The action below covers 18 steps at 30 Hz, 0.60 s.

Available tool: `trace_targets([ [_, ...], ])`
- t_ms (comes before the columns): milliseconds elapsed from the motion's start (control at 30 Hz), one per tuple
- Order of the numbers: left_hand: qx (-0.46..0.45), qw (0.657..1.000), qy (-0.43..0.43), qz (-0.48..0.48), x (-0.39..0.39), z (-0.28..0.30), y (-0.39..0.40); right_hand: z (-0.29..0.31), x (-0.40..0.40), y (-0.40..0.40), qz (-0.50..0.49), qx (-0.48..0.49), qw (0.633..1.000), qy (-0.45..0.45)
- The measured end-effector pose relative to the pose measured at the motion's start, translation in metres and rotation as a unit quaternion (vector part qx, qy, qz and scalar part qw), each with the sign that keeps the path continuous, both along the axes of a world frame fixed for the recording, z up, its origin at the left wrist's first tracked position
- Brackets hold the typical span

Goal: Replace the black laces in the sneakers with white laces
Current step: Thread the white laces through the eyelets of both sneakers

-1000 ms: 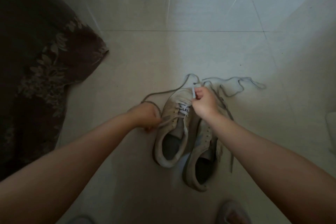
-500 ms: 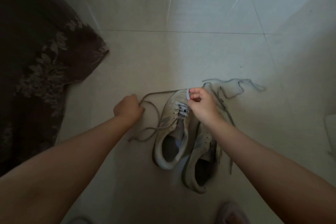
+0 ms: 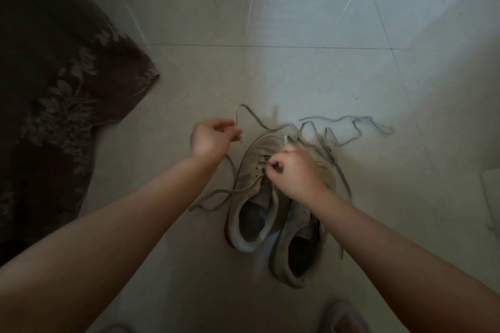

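**Head view: lace drawn out left of the shoe**

Head view, left to right: the left hand (image 3: 213, 136) pinches a grey lace (image 3: 244, 113) just left of the left sneaker (image 3: 253, 192). That lace trails down to the eyelets. The right hand (image 3: 292, 170) pinches at the eyelets, over the shoe, nearer the work. Both sneakers lie on the tile floor (image 3: 324, 76), long axis running away from the person, toes pointing away. A loose lace (image 3: 351, 127) sprawls rightward.

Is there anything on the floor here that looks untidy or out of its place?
Yes. A loose lace lies tangled in loops on the tile floor beyond the two sneakers, not threaded in either. Another lace trails loose off the left sneaker. Nothing looks spilled or damaged.
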<state>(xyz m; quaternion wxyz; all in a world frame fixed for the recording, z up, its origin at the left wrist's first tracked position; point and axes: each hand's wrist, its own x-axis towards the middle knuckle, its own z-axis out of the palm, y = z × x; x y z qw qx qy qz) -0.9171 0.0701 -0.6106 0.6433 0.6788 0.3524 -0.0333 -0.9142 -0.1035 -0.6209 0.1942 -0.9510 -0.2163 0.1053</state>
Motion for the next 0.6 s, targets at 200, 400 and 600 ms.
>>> trace_targets([
  [200, -0.15, 0.987, 0.049, 0.004, -0.027, -0.012, -0.028, 0.002, 0.003, 0.007, -0.019, -0.032, 0.997, 0.061],
  [400, -0.094, 0.995, 0.01, 0.023, -0.036, -0.022, -0.031, -0.003, 0.001, 0.007, -0.114, 0.043, 0.978, 0.168],
  [600, -0.031, 0.998, 0.013, 0.044, -0.036, -0.028, -0.03, -0.01, -0.001, 0.01, -0.152, 0.088, 0.965, 0.196],
])
